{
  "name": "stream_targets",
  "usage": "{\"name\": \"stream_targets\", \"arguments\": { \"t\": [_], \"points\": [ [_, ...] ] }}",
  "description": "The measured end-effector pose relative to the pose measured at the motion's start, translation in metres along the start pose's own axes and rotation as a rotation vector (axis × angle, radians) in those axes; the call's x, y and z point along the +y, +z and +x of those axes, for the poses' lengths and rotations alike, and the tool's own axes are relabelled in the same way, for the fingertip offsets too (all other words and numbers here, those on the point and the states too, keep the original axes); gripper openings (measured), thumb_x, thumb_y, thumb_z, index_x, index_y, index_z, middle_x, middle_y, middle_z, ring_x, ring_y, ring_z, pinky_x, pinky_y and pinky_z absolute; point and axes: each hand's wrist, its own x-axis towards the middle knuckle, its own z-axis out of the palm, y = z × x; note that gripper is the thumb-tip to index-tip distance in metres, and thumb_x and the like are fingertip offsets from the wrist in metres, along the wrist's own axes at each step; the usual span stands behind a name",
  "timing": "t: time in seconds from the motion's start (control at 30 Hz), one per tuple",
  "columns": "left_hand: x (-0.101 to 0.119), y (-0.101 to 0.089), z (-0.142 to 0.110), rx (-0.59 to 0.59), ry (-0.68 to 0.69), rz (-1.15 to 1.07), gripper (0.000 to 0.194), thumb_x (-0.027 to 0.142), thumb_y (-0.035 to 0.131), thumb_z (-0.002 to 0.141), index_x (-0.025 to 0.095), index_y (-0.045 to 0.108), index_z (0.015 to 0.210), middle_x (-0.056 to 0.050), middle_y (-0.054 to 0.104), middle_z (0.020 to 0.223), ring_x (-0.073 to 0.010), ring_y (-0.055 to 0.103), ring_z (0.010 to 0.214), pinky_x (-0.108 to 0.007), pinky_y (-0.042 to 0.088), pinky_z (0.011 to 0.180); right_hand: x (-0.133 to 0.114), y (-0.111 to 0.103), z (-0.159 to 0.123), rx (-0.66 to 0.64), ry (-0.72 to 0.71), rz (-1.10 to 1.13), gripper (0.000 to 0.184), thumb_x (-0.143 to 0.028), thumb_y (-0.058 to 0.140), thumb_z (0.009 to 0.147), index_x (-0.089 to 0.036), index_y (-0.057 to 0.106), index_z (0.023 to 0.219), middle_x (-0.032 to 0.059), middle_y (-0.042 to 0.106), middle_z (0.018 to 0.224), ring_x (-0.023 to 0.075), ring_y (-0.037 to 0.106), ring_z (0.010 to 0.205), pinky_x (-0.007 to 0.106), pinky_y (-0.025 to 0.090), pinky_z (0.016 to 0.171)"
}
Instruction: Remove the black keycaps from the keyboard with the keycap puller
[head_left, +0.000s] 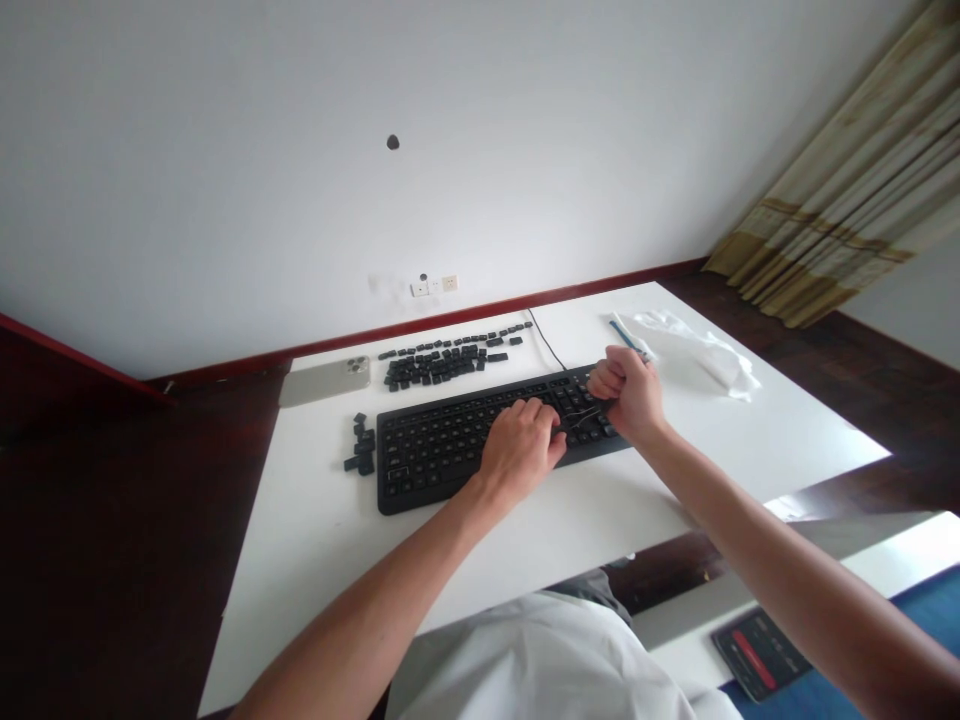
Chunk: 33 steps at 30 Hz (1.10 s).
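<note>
A black keyboard (pixel 431 450) lies on the white table, most keys removed from its surface. My left hand (pixel 519 440) rests on its middle, fingers bent and thumb apart, holding nothing I can see. My right hand (pixel 628 390) is closed in a fist above the keyboard's right end. It grips a wire keycap puller (pixel 583 413), whose thin prongs reach down to the right-hand keys. Its handle is hidden in the fist. Just behind that hand is a blue stick-like thing (pixel 624 334); whether it joins the puller I cannot tell.
Loose black keycaps (pixel 435 368) lie in rows behind the keyboard, with a small pile of keycaps (pixel 363 450) at its left. A phone (pixel 324 382) lies at the back left. Crumpled white plastic (pixel 705 355) is at the right. A cable (pixel 546 340) runs backward.
</note>
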Motion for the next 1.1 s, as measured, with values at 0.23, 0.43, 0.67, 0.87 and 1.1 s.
{"name": "stream_targets", "arguments": {
  "t": [0.23,0.43,0.67,0.87,1.1],
  "points": [
    [0.001,0.000,0.000,0.009,0.007,0.030,0.035,0.026,0.068,0.096,0.017,0.063,0.129,-0.008,0.071,0.110,-0.0262,0.064,0.102,-0.040,0.054,0.092,0.000,-0.011,0.001,-0.049,0.099,0.108,0.047,-0.029,0.069,0.081,-0.022,0.027,0.061,-0.0094,0.018,0.049,0.0070,0.017,0.043,0.022,0.024,0.039],
    [0.002,-0.002,-0.001,-0.006,0.021,0.090,0.041,0.027,0.065,0.098,0.018,0.060,0.138,-0.007,0.070,0.109,-0.0260,0.063,0.102,-0.040,0.054,0.091,0.004,0.001,-0.002,-0.226,0.251,0.140,0.041,-0.027,0.066,0.081,-0.022,0.033,0.058,-0.0090,0.020,0.047,0.0065,0.017,0.041,0.021,0.023,0.037],
    [0.002,-0.002,-0.001,0.007,-0.009,0.051,0.014,0.027,0.067,0.097,0.020,0.067,0.108,-0.005,0.069,0.104,-0.0250,0.062,0.098,-0.039,0.053,0.090,0.008,0.005,-0.016,-0.263,0.284,0.137,0.040,-0.028,0.065,0.085,-0.022,0.037,0.056,-0.0091,0.021,0.045,0.0062,0.016,0.040,0.022,0.018,0.037],
    [0.002,-0.004,-0.001,-0.022,0.014,0.074,0.006,0.026,0.066,0.098,0.021,0.065,0.101,-0.005,0.068,0.102,-0.0246,0.061,0.098,-0.039,0.052,0.090,0.010,0.008,-0.024,-0.252,0.241,0.150,0.037,-0.028,0.066,0.082,-0.021,0.040,0.057,-0.0086,0.024,0.045,0.0061,0.019,0.039,0.021,0.019,0.037],
    [0.005,-0.005,-0.001,-0.035,0.051,0.129,0.007,0.026,0.064,0.100,0.020,0.062,0.101,-0.006,0.066,0.103,-0.0249,0.061,0.098,-0.039,0.051,0.085,0.007,0.008,-0.024,-0.215,0.225,0.142,0.036,-0.028,0.063,0.083,-0.022,0.039,0.056,-0.0092,0.021,0.044,0.0063,0.015,0.038,0.022,0.015,0.037]
  ]
}}
